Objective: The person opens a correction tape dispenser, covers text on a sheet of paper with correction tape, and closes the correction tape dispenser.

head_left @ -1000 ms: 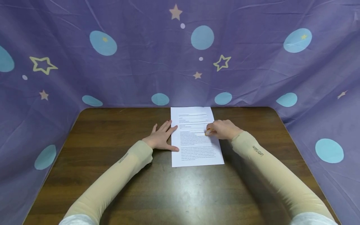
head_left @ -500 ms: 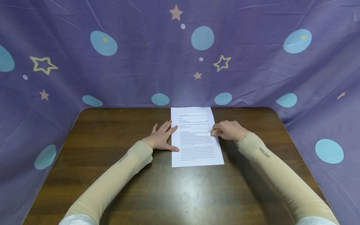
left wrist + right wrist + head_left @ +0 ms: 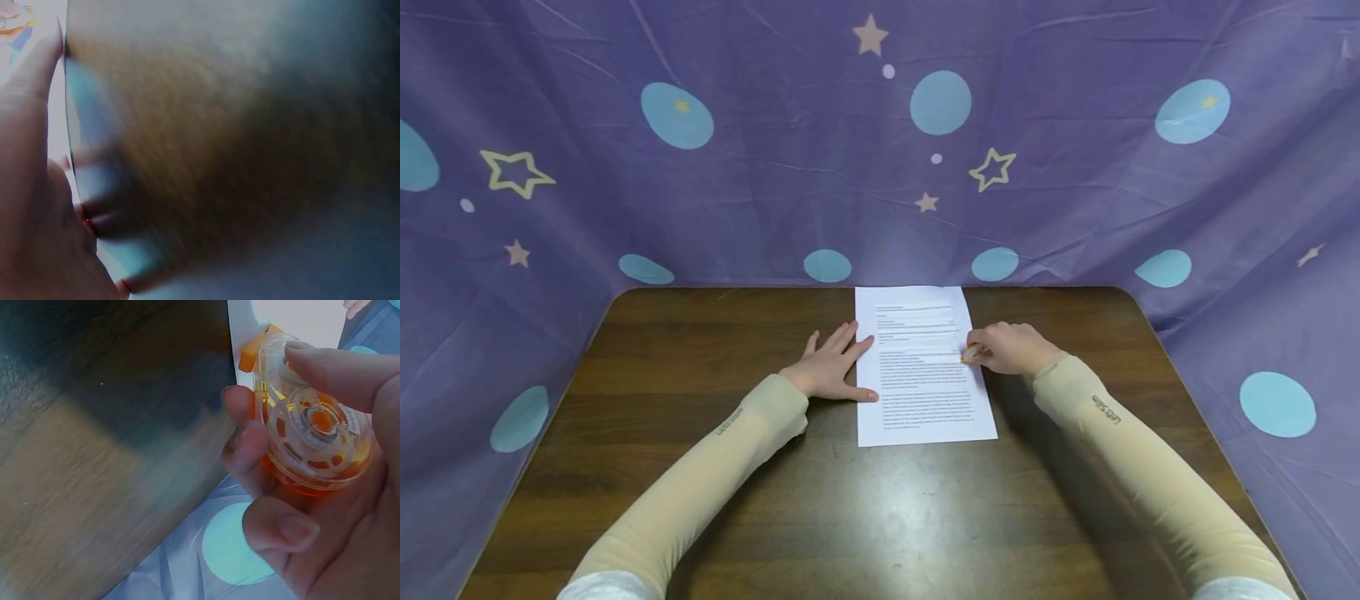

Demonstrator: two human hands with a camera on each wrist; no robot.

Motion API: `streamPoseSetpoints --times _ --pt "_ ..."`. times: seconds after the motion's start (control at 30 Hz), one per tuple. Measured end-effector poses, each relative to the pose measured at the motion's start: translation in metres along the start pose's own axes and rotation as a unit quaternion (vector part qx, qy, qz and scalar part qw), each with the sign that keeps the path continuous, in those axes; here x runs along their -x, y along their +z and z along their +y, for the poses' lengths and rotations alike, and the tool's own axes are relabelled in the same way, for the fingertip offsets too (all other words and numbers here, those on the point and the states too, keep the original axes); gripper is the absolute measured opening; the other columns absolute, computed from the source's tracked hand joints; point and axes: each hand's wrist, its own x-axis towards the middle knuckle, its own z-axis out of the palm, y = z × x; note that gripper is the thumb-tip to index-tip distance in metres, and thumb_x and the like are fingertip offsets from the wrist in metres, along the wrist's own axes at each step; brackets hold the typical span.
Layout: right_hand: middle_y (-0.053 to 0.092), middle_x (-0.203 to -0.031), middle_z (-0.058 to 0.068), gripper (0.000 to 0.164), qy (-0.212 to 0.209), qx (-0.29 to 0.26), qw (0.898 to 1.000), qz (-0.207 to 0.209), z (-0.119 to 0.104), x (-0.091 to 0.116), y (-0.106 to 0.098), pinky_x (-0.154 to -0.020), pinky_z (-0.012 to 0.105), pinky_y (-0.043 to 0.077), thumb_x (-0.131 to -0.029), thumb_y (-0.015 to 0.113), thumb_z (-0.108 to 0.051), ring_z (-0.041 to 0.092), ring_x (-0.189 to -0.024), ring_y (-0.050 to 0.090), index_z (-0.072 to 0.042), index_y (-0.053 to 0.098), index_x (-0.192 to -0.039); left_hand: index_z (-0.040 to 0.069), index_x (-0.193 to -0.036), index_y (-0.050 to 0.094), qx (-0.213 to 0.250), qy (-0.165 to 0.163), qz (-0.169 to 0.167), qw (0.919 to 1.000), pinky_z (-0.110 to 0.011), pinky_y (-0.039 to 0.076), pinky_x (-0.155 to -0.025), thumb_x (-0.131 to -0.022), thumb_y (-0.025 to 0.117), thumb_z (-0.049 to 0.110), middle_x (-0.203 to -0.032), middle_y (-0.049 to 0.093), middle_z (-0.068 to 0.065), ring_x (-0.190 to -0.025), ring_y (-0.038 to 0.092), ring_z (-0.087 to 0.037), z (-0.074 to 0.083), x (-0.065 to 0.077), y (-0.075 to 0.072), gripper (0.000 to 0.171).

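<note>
A printed sheet of paper (image 3: 917, 387) lies at the back middle of the table, lines of text across it. White bands cover parts of several lines in its upper half. On the sheet's left edge rests my left hand (image 3: 829, 367), fingers spread and straight. My right hand (image 3: 1015, 348) is at the right edge, gripping a correction tape dispenser (image 3: 315, 425) with a clear case and orange inner parts. In the right wrist view the thumb presses on the case and other fingers curl behind it. Its orange tip (image 3: 251, 353) overlaps the paper.
The brown wooden table (image 3: 887, 517) spreads out in front of the sheet and to both sides. A purple curtain (image 3: 775, 167) with stars and blue spots hangs behind the table's far edge and along both sides.
My right hand has slid right with the correction tape to the paper's right edge, then stayed nearly still. The left hand and the sheet have kept their place.
</note>
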Motion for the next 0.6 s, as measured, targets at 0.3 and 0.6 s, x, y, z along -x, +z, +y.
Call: streamPoseSetpoints --times 0.3,0.6 --pt "0.066 -0.080 -0.007 0.011 -0.005 -0.012 1.000 -0.012 -0.008 -0.010 0.004 -0.060 0.038 0.050 -0.095 0.079 -0.029 0.011 -0.072 0.057 -0.020 0.074 -0.100 0.022 -0.170 0.008 -0.012 -0.007 -0.004 0.9999 -0.070 -0.005 -0.121 -0.087 0.062 0.078 -0.174 -0.013 -0.013 -0.161 -0.010 -0.029 -0.003 -0.004 0.005 0.113" --pt "0.073 -0.090 -0.004 0.010 -0.052 -0.019 0.998 -0.006 -0.039 -0.034 0.008 -0.068 0.040 0.055 -0.097 0.077 -0.027 0.010 -0.075 0.062 -0.020 0.076 -0.103 0.020 -0.170 0.009 -0.010 -0.005 -0.002 0.9999 -0.069 -0.004 -0.121 -0.089 0.062 0.077 -0.174 -0.011 -0.014 -0.161 -0.010 -0.030 -0.001 -0.002 0.002 0.112"
